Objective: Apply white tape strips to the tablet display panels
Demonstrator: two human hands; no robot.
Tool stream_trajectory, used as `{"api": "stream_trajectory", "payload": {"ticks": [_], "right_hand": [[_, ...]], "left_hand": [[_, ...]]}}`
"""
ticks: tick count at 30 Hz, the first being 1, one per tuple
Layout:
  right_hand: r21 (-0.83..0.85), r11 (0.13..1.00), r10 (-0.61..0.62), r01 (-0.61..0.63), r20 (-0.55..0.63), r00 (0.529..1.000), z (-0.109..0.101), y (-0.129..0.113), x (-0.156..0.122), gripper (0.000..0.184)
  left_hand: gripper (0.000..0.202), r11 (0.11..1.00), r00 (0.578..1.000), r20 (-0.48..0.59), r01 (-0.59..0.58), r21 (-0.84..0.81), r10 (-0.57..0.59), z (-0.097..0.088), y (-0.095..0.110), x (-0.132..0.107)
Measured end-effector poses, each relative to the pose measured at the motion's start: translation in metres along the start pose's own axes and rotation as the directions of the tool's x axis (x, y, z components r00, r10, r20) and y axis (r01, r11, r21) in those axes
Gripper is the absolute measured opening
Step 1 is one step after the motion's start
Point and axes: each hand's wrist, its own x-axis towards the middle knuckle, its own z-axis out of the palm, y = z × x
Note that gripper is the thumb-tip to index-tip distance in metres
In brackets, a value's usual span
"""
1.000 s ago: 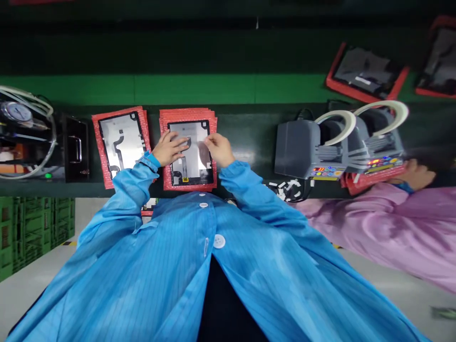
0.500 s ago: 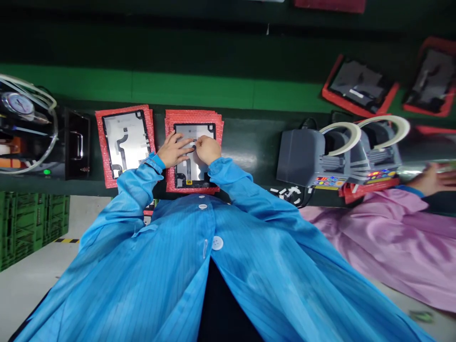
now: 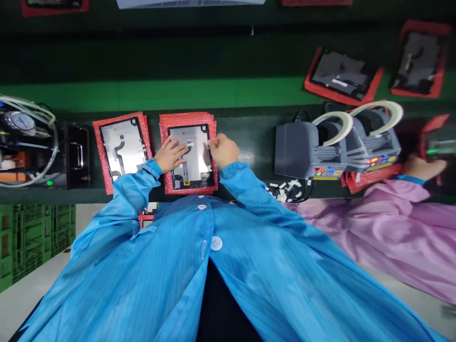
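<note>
Blue striped cloth makes up the wearer's coat (image 3: 171,266), which fills most of the lower view, open at the bottom over something black. Beyond it a dark green workbench (image 3: 249,126) runs from side to side. Pink fabric, the sleeve (image 3: 399,228) of a co-worker, reaches in at the right. At the far left stands a black machine (image 3: 76,161) with a round gauge and looped clear tubing; green crates (image 3: 26,237) are stacked below it. Two grey tape dispensers (image 3: 295,149) stand close together on the right half of the bench, each topped by a pale ring.

Red bubble wrap (image 3: 187,118) lies layered in front of the wearer, and on top rests a flat grey-backed panel (image 3: 199,159) with a black border. Another wrapped panel (image 3: 133,145) lies just left of it, slightly turned.

The left hand (image 3: 171,156) is spread over the panel's left side, fingers apart and closed around nothing. The right hand (image 3: 225,150) is curled at its right edge, thumb and forefinger close together; whether they pinch anything I cannot tell.

Smaller still are white scraps (image 3: 287,190) near the dispensers, a dark ribbon cable (image 3: 184,170) along the panel and a yellow tab (image 3: 187,183) at its lower end.
</note>
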Motion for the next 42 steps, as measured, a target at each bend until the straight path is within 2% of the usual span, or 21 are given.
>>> {"api": "stream_trajectory", "payload": {"ticks": [2, 3, 4, 6, 7, 9, 10, 11, 12, 14, 16, 19, 21, 23, 27, 31, 38, 40, 42], "right_hand": [[0.175, 0.982, 0.102, -0.075, -0.153, 0.983, -0.008, 0.048, -0.012, 0.023], [0.271, 0.956, 0.179, -0.113, -0.231, 0.956, -0.011, 0.076, -0.019, 0.024], [0.367, 0.918, 0.271, -0.153, -0.297, 0.916, -0.014, 0.106, -0.027, 0.026], [0.554, 0.8, 0.483, -0.23, -0.367, 0.795, -0.018, 0.162, -0.044, 0.029], [0.647, 0.713, 0.594, -0.269, -0.355, 0.722, -0.021, 0.186, -0.051, 0.031], [0.815, 0.485, 0.774, -0.317, -0.231, 0.589, -0.026, 0.225, -0.06, 0.033], [0.878, 0.363, 0.82, -0.313, -0.142, 0.555, -0.029, 0.238, -0.061, 0.033], [0.922, 0.256, 0.833, -0.29, -0.058, 0.55, -0.031, 0.248, -0.06, 0.033], [0.951, 0.176, 0.821, -0.254, 0.001, 0.571, -0.033, 0.254, -0.057, 0.033], [0.981, 0.111, 0.777, -0.16, 0.015, 0.63, -0.035, 0.259, -0.049, 0.03], [0.987, 0.135, 0.768, -0.091, -0.046, 0.638, -0.034, 0.258, -0.041, 0.024], [0.972, 0.223, 0.811, -0.068, -0.147, 0.567, -0.029, 0.256, -0.038, 0.015], [0.969, 0.238, 0.837, -0.063, -0.172, 0.52, -0.026, 0.256, -0.042, 0.013], [0.981, 0.194, 0.84, -0.023, -0.154, 0.52, -0.025, 0.257, -0.048, 0.013], [0.994, 0.051, 0.813, 0.098, -0.098, 0.574, -0.028, 0.257, -0.051, 0.018], [0.996, 0.0, 0.819, 0.089, -0.051, 0.571, -0.032, 0.255, -0.042, 0.02], [0.997, 0.047, 0.838, 0.055, -0.069, 0.542, -0.029, 0.261, -0.027, 0.03], [0.994, 0.103, 0.848, 0.026, -0.102, 0.52, -0.03, 0.263, -0.028, 0.031], [0.975, 0.222, 0.853, 0.003, -0.196, 0.484, -0.032, 0.26, -0.035, 0.031]], "left_hand": [[0.052, 1.0, 1.0, 0.019, -0.015, 0.006, 0.014, -0.003, 0.005, 0.003], [0.054, 1.0, 0.999, 0.029, -0.018, 0.008, 0.018, -0.004, 0.008, 0.004], [0.056, 1.0, 0.999, 0.035, -0.015, 0.011, 0.015, -0.005, 0.011, 0.006], [0.057, 1.0, 1.0, 0.022, 0.014, 0.017, -0.014, -0.006, 0.016, 0.009], [0.057, 0.999, 0.999, 0.004, 0.032, 0.017, -0.032, -0.007, 0.016, 0.01], [0.055, 0.998, 0.997, -0.041, 0.059, 0.003, -0.059, -0.008, 0.016, 0.013], [0.054, 0.998, 0.996, -0.065, 0.062, -0.012, -0.062, -0.008, 0.015, 0.015], [0.053, 0.998, 0.994, -0.091, 0.063, -0.027, -0.065, -0.01, 0.016, 0.016], [0.052, 0.997, 0.991, -0.117, 0.061, -0.044, -0.065, -0.011, 0.017, 0.018], [0.05, 0.995, 0.983, -0.169, 0.059, -0.076, -0.071, -0.017, 0.023, 0.023], [0.048, 0.993, 0.975, -0.207, 0.057, -0.106, -0.078, -0.023, 0.034, 0.03], [0.045, 0.99, 0.968, -0.238, 0.048, -0.13, -0.079, -0.031, 0.051, 0.044], [0.043, 0.99, 0.964, -0.255, 0.048, -0.135, -0.082, -0.034, 0.059, 0.052], [0.041, 0.987, 0.955, -0.28, 0.059, -0.147, -0.099, -0.034, 0.064, 0.059], [0.037, 0.982, 0.933, -0.332, 0.082, -0.173, -0.137, -0.028, 0.066, 0.069], [0.033, 0.981, 0.929, -0.343, 0.081, -0.177, -0.138, -0.023, 0.067, 0.074], [0.029, 0.983, 0.924, -0.365, 0.053, -0.177, -0.116, -0.015, 0.072, 0.076], [0.028, 0.983, 0.929, -0.355, 0.044, -0.179, -0.106, -0.013, 0.074, 0.077], [0.028, 0.98, 0.939, -0.326, 0.042, -0.195, -0.105, -0.013, 0.08, 0.079]]}}
